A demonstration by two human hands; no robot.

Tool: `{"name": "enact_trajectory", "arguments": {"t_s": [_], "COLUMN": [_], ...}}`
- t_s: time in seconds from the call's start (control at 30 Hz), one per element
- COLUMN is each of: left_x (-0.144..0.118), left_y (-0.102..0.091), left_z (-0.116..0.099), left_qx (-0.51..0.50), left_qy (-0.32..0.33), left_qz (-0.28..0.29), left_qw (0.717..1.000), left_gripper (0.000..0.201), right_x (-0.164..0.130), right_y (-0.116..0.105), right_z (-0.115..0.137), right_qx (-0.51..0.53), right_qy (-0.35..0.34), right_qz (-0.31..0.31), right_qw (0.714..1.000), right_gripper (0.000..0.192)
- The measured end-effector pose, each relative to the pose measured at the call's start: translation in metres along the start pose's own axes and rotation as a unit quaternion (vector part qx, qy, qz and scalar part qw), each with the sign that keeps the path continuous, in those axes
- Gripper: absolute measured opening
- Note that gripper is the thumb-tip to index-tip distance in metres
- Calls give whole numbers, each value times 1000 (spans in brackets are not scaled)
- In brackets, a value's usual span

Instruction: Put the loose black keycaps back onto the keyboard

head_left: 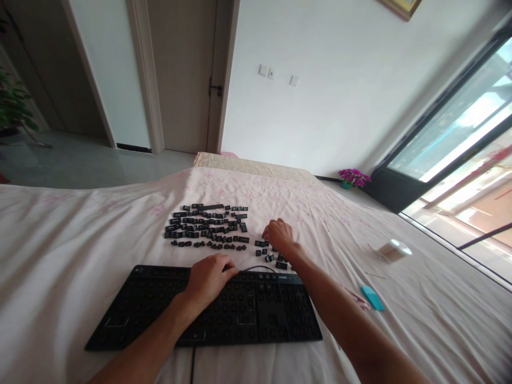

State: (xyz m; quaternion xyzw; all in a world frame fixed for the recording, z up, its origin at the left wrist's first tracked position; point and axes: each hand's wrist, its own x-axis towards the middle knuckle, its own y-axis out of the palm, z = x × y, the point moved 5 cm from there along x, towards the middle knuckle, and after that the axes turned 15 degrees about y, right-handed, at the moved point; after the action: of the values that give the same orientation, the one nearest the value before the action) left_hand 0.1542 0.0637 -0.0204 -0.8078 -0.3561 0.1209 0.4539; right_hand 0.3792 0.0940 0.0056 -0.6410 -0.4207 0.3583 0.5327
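A black keyboard (240, 306) lies on the bed, with most of its key positions bare. Over its far edge rests my left hand (210, 274), fingers curled and thumb drawn in; whatever is between the fingertips is hidden. Beyond the keyboard, my right hand (279, 233) is closed in a pinch, with a small dark keycap (264, 236) at its fingertips. Loose black keycaps (208, 224) lie in rough rows past the left hand. A smaller group of keycaps (262, 244) sits beneath and beside the right hand, partly covered by the right forearm.
A pale flowered sheet (160, 208) covers the bed. Right of my right arm are a white roll (394, 250), a thin stick (376, 275), a blue flat tool (372, 297) and something pink (358, 297). The keyboard's cable (193, 365) runs toward me.
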Motion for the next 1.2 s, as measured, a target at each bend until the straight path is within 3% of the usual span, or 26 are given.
{"name": "enact_trajectory", "arguments": {"t_s": [0.87,1.03,1.2], "left_x": [0,-1,-1], "left_y": [-1,0,1], "left_z": [-1,-1,1], "left_qx": [12,13,16], "left_qy": [-1,-5,-3], "left_qz": [5,12,10], "left_qw": [1000,1000,1000], "left_gripper": [17,18,17], "right_x": [-4,-6,-16], "right_y": [-3,-6,-24], "right_z": [32,26,3], "right_qx": [-95,-71,-8], "right_qy": [-132,-124,-84], "right_qz": [3,-5,-18], "right_qw": [987,990,996], "right_gripper": [24,26,25]}}
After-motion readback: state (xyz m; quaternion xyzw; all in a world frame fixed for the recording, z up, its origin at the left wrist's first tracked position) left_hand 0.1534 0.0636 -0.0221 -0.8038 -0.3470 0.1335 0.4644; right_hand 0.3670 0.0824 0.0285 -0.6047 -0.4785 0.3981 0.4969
